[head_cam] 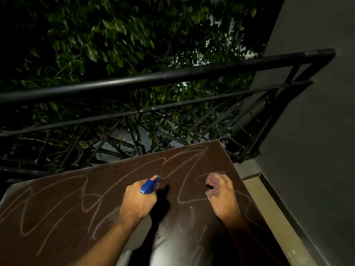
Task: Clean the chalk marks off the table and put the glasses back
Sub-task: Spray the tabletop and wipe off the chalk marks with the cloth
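My left hand [138, 200] sits just left of the centre of the lower frame, fingers curled tight round a blue spray bottle [149, 185]. Only the bottle's head shows above my fist, its nozzle pointing up and to the right across the table [57, 246]. An orange label is on the nozzle end; I cannot read it.

My right hand [223, 196] is to the right of it, in the lower right of the frame, and holds a bunched checked cloth [212, 186] pinched between thumb and fingers. The cloth bulges out at the left side of that hand, just above the tabletop. Whether it touches the surface I cannot tell.

The table is dark brown and fills the lower part of the frame from the left edge to right of centre. Chalk marks [80, 196] loop over it in pale scribbles: broad zigzags across the left half, more curls running up toward the far right corner, and one loop lying between my two hands and passing under the cloth. A shiny, wet-looking patch [172, 237] lies on the table between my forearms at the bottom of the frame.

Beyond the table's far edge a black metal railing [172, 73] crosses the middle of the frame, with green leaves [115, 35] behind it in the upper left. A grey wall [317, 131] runs down the right side.
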Motion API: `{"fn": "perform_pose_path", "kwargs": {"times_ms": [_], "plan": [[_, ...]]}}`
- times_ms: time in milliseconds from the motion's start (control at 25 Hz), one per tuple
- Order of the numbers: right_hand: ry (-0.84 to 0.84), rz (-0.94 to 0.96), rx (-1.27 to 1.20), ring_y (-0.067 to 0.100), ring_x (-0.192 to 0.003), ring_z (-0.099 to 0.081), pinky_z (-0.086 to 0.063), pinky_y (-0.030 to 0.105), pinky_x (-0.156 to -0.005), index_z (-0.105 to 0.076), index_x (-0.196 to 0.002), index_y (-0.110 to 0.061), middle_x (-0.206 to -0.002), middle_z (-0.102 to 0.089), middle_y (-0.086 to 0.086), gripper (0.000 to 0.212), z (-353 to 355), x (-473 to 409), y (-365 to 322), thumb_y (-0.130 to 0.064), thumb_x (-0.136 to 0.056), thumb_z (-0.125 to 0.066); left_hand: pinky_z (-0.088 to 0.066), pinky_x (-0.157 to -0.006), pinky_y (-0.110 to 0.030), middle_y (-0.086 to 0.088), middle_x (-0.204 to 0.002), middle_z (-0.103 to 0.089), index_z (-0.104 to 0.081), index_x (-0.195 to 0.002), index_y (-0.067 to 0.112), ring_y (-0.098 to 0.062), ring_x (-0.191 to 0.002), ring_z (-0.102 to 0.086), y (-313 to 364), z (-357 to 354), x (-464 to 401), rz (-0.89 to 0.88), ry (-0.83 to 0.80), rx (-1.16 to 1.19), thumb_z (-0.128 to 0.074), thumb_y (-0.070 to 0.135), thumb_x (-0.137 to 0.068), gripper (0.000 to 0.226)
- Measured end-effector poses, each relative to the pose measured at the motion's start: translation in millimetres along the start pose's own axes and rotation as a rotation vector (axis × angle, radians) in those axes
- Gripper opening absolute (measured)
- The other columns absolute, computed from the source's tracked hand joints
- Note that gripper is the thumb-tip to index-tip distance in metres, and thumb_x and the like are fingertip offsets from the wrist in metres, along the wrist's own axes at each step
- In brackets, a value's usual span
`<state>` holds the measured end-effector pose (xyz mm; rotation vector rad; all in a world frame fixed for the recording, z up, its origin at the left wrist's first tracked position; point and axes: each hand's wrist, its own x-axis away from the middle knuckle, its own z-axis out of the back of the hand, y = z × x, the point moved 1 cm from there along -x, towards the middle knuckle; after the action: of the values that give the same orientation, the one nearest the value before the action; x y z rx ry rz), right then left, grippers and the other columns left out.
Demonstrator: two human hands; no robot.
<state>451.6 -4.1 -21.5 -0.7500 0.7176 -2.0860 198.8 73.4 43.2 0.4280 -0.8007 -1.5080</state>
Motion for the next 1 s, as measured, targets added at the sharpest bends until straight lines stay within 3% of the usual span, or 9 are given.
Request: {"fn": "perform_pose_path", "kwargs": {"times_ms": [120,240,360,520,640,720,840,920,1000], "plan": [[0.039,0.096,0.098,0.027,-0.148,-0.023,-0.02,0.038,-0.123,-0.037,-0.152,-0.019,-0.164,-0.02,0.006,0.069,5.7,-52.0,-10.8,-0.015,-0.09,-0.067,-0.035,-0.046,-0.028,0.001,-0.048,-0.051,-0.049,-0.061,0.015,-0.013,-0.045,-0.04,7.8,-8.8,-15.0,0.016,0.016,-0.036,-0.059,0.01,-0.075,0.017],[0.023,0.193,0.216,0.03,-0.151,-0.016,-0.014,0.039,-0.125,-0.037,-0.152,-0.017,-0.163,-0.023,0.01,0.068,1.2,-103.2,-22.3,-0.011,-0.088,-0.062,-0.039,-0.049,-0.033,-0.009,-0.054,-0.058,-0.049,-0.064,0.006,-0.024,-0.05,-0.047,13.7,-13.5,-31.1,0.03,0.058,-0.067,-0.06,0.011,-0.072,0.014],[-0.014,0.189,0.403,0.034,-0.153,-0.008,-0.004,0.048,-0.125,-0.03,-0.155,-0.018,-0.164,-0.021,0.009,0.073,-14.0,-135.4,-24.1,-0.022,-0.087,-0.057,-0.041,-0.05,-0.033,-0.011,-0.058,-0.061,-0.052,-0.066,0.008,-0.028,-0.052,-0.051,17.6,-19.6,-44.3,0.047,0.073,-0.055,-0.06,0.011,-0.071,0.01],[0.063,0.258,0.511,0.029,-0.149,-0.026,-0.005,0.049,-0.123,-0.037,-0.153,-0.021,-0.159,-0.037,0.008,0.075,-34.3,-139.6,-15.4,-0.054,-0.09,-0.061,-0.039,-0.05,-0.033,-0.004,-0.05,-0.056,-0.053,-0.066,0.013,-0.028,-0.051,-0.05,18.1,-27.6,-57.8,0.075,0.104,-0.026,-0.062,0.008,-0.073,0.012],[0.035,0.496,0.519,0.03,-0.137,-0.048,-0.019,0.05,-0.122,-0.055,-0.143,-0.025,-0.145,-0.056,0.009,0.057,-70.6,-113.1,-29.0,-0.051,-0.092,-0.054,-0.039,-0.05,-0.032,-0.012,-0.056,-0.061,-0.053,-0.063,0.004,-0.027,-0.052,-0.05,19.2,-30.3,-67.1,0.124,0.121,-0.011,-0.062,0.009,-0.075,0.015],[-0.072,0.672,0.507,0.031,-0.126,-0.058,-0.027,0.052,-0.118,-0.065,-0.131,-0.028,-0.134,-0.065,0.008,0.051,-100.8,-92.9,-44.8,-0.048,-0.09,-0.043,-0.038,-0.05,-0.033,-0.016,-0.059,-0.063,-0.053,-0.062,0.002,-0.027,-0.052,-0.049,21.2,-29.7,-70.9,0.131,0.14,-0.003,-0.063,0.008,-0.075,0.018],[-0.082,0.848,0.543,0.029,-0.133,-0.053,-0.021,0.048,-0.12,-0.065,-0.132,-0.025,-0.139,-0.062,0.004,0.044,-102.9,-114.5,-52.4,-0.034,-0.093,-0.046,-0.042,-0.052,-0.039,-0.016,-0.061,-0.064,-0.053,-0.064,0.0,-0.033,-0.055,-0.053,23.4,-29.2,-76.9,0.128,0.152,-0.014,-0.063,0.008,-0.076,0.017],[0.0,0.684,0.531,0.028,-0.147,-0.035,-0.008,0.044,-0.125,-0.051,-0.146,-0.023,-0.153,-0.048,0.005,0.046,-79.5,-159.8,-41.1,-0.029,-0.101,-0.048,-0.047,-0.054,-0.043,-0.017,-0.062,-0.064,-0.055,-0.066,0.0,-0.037,-0.058,-0.057,23.6,-29.6,-79.0,0.125,0.152,-0.026,-0.062,0.009,-0.076,0.015],[0.103,0.412,0.488,0.028,-0.15,-0.027,-0.008,0.048,-0.126,-0.042,-0.151,-0.021,-0.158,-0.041,0.006,0.049,-50.6,-204.2,-23.9,-0.029,-0.103,-0.046,-0.044,-0.053,-0.041,-0.018,-0.062,-0.064,-0.055,-0.066,0.0,-0.034,-0.055,-0.054,24.3,-31.2,-80.7,0.118,0.148,-0.034,-0.062,0.009,-0.076,0.015]]}}
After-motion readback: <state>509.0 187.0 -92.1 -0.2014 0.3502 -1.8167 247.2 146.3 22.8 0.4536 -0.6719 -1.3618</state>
